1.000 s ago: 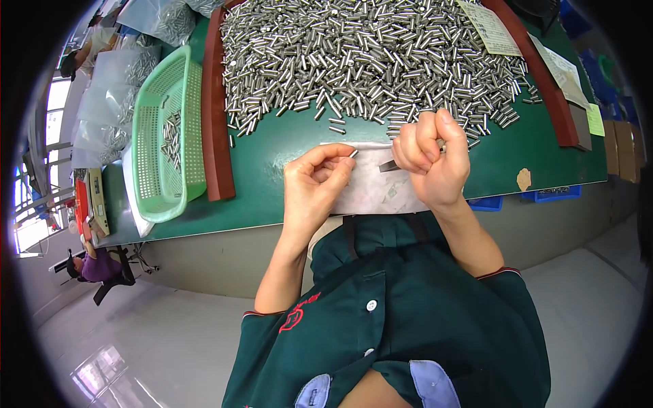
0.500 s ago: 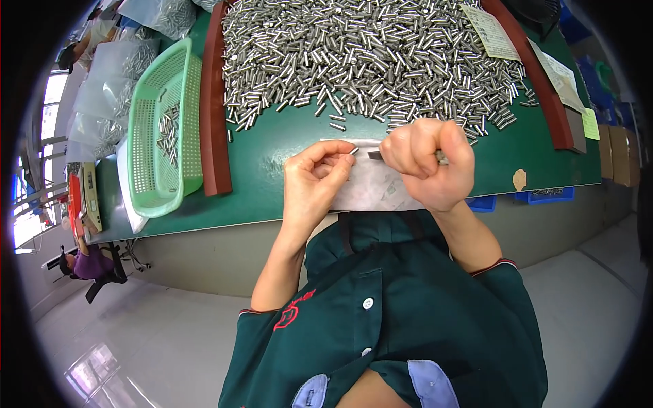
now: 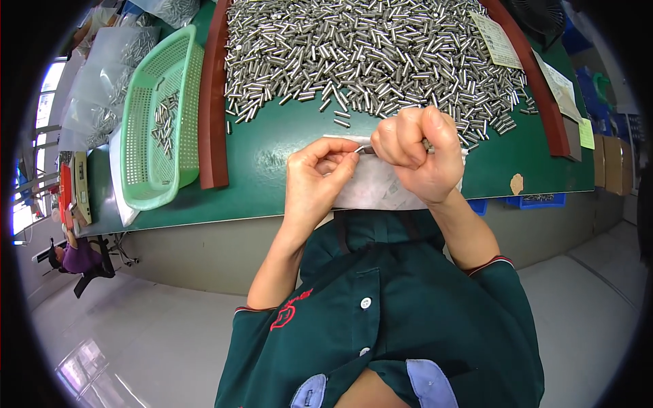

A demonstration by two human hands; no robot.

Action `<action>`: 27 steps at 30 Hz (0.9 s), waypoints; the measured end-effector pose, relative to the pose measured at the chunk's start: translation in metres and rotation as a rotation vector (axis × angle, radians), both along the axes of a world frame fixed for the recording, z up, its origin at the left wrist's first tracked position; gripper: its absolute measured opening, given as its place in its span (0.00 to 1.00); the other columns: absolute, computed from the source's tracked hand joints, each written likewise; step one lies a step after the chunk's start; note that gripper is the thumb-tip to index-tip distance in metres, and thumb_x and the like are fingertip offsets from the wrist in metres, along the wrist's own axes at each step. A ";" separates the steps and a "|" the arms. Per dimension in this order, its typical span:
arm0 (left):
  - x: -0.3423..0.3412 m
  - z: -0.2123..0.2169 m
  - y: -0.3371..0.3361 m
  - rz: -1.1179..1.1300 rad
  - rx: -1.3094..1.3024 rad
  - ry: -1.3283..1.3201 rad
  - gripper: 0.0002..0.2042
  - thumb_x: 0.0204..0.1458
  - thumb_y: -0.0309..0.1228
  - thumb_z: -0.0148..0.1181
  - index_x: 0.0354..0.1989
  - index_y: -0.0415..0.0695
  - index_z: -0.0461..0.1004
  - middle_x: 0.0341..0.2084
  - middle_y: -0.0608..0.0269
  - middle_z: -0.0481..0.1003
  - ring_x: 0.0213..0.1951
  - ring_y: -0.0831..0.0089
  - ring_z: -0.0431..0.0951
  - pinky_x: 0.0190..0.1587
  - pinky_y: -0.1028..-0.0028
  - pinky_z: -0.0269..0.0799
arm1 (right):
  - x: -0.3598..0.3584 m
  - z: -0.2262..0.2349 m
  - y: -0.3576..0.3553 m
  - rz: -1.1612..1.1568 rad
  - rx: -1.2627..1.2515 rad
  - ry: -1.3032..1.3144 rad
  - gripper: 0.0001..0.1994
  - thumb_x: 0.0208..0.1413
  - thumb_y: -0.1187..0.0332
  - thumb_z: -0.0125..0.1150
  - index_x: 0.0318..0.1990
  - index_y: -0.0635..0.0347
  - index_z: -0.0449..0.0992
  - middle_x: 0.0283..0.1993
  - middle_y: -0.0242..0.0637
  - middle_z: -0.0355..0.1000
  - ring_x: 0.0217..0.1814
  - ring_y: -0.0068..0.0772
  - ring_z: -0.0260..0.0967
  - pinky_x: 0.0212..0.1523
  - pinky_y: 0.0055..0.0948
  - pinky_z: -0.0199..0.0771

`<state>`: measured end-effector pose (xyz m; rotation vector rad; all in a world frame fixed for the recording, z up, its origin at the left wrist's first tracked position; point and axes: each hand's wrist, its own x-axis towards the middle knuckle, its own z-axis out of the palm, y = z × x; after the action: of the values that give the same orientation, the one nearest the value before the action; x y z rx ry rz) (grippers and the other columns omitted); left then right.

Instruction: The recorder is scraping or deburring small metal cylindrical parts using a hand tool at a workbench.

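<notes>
Between the thumb and forefinger of my left hand [image 3: 314, 175] is a small shiny metal pin [image 3: 358, 149]. My right hand [image 3: 420, 155] is closed in a fist around a tool with a flat metal blade [image 3: 368, 149]; its handle is mostly hidden by the fingers. The blade's end meets or nearly meets the pin's tip. Under both hands a whitish sheet [image 3: 371, 187] lies at the table's front edge. Beyond them spreads a big heap of like metal pins [image 3: 360, 61], with a few loose ones just past my left fingers.
Dark red rails [image 3: 213, 122] flank the heap on the green table [image 3: 262, 187]. Left of it stand a green plastic basket [image 3: 183, 146] holding some pins, and clear bags of pins [image 3: 102, 88]. Paper slips [image 3: 495, 41] lie at the right. A person [image 3: 80, 257] sits far left.
My right hand has shifted a little left, bringing the blade up to the pin. My left hand keeps its pinch on the pin. The whole view has shifted slightly.
</notes>
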<state>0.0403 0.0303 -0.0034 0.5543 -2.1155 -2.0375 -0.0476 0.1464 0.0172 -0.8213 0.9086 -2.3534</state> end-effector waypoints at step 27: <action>0.002 0.002 -0.010 0.161 0.351 0.069 0.04 0.44 0.20 0.55 0.29 0.34 0.71 0.22 0.58 0.73 0.22 0.79 0.71 0.26 0.81 0.69 | -0.003 0.003 -0.003 -0.004 -0.222 0.065 0.22 0.57 0.63 0.35 0.10 0.58 0.50 0.09 0.28 0.47 0.11 0.20 0.40 0.15 0.23 0.42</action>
<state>0.0419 0.0208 -0.0015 0.6653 -1.6250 -2.3065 -0.0505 0.1430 0.0203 -0.9877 0.6818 -2.4739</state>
